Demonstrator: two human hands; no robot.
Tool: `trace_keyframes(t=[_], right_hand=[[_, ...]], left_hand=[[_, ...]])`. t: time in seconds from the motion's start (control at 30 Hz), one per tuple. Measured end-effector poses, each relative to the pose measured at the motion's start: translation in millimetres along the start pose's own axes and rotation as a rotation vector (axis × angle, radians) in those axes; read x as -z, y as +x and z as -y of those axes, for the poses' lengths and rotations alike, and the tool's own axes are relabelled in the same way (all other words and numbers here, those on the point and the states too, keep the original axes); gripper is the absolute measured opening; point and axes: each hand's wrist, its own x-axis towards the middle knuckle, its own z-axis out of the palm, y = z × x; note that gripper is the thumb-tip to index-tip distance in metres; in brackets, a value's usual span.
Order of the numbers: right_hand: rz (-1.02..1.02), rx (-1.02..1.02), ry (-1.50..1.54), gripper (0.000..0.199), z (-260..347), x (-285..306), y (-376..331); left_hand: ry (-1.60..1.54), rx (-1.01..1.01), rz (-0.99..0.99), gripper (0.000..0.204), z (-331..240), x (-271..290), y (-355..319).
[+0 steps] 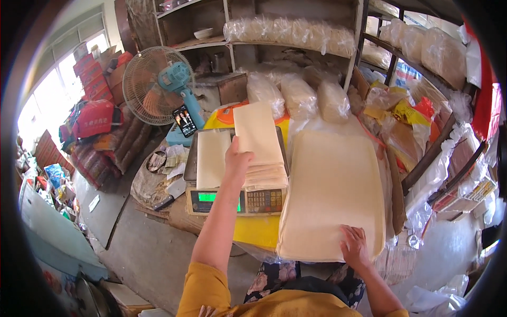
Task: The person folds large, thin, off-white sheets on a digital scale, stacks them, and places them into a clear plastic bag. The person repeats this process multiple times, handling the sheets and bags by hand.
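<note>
My left hand (238, 158) is closed on the left edge of a folded cream sheet (257, 132), thumb on top. It holds that sheet over a pile of folded sheets (266, 176) on the scale's metal pan. A second folded pile (213, 158) lies beside it on the left of the pan. The digital scale (264, 202) has a lit green display, partly hidden by my left forearm. To the right lies a large flat stack of thin cream sheets (332, 185). My right hand (356, 247) rests on its near right part, fingers spread and slightly bent.
Left of the scale are a knife (165, 203), a phone (184, 121) showing a picture and a teal fan (174, 76). Plastic-bagged bundles (298, 96) stand behind the stack. A shelf (296, 46) holds more bags. Cartons and plastic wrapping (422, 211) crowd the right side.
</note>
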Motion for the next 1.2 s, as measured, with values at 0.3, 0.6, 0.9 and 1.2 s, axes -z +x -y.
trace_keyframes(t=[0.3, 0.6, 0.9, 1.2], right_hand=[[0.084, 0.012, 0.069, 0.020, 18.1, -5.0, 15.6], [0.277, 0.471, -0.197, 0.011, 71.8, -43.8, 35.7], [-0.097, -0.215, 0.411, 0.005, 43.6, 10.4, 68.8], [0.146, -0.308, 0.099, 0.037, 19.6, -7.7, 21.9]], left_hand=[[0.426, -0.611, -0.251, 0.057, 21.8, 6.7, -66.1], [0.309, -0.289, -0.050, 0.050, 120.4, 14.1, -195.0], [0.487, -0.447, 0.380, 0.033, 114.9, -6.7, -214.0], [0.843, -0.693, 0.388, 0.042, 126.6, -83.1, -191.1]])
